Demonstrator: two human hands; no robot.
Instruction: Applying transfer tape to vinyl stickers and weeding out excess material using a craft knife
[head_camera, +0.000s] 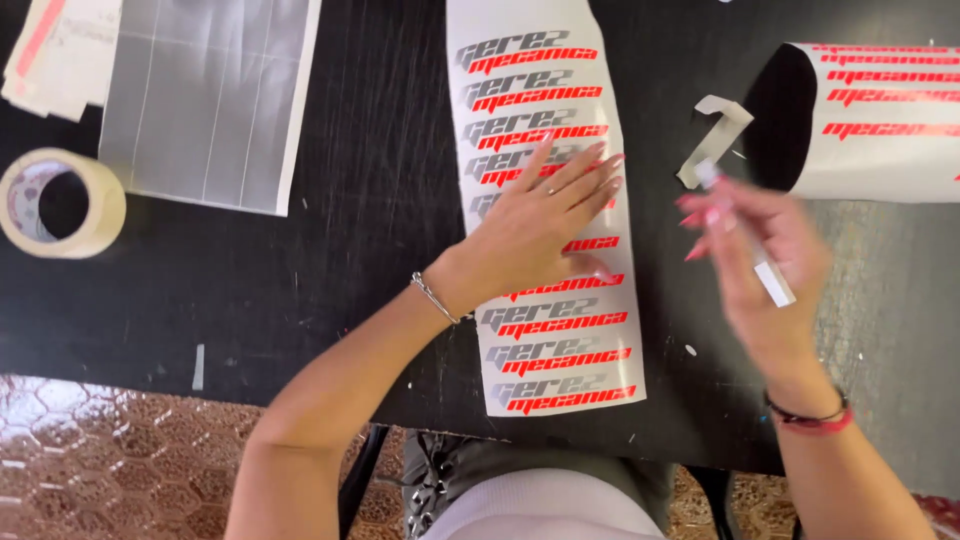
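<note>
On the black worktop (300, 250) her left hand (535, 235) lies flat, fingers spread, pinning the decal strip (560, 330), while right-hand fingers (765, 250) pinch a blurred white tool (770, 280); slackened pressure might let the strip creep.

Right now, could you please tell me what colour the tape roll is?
The tape roll is pale beige; the head view shows it.

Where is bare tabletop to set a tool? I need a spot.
Free: black table between grey sheet and decal strip, and below tape roll. Crowded: right of the strip, with right hand, scrap and rolled sheet.
</note>
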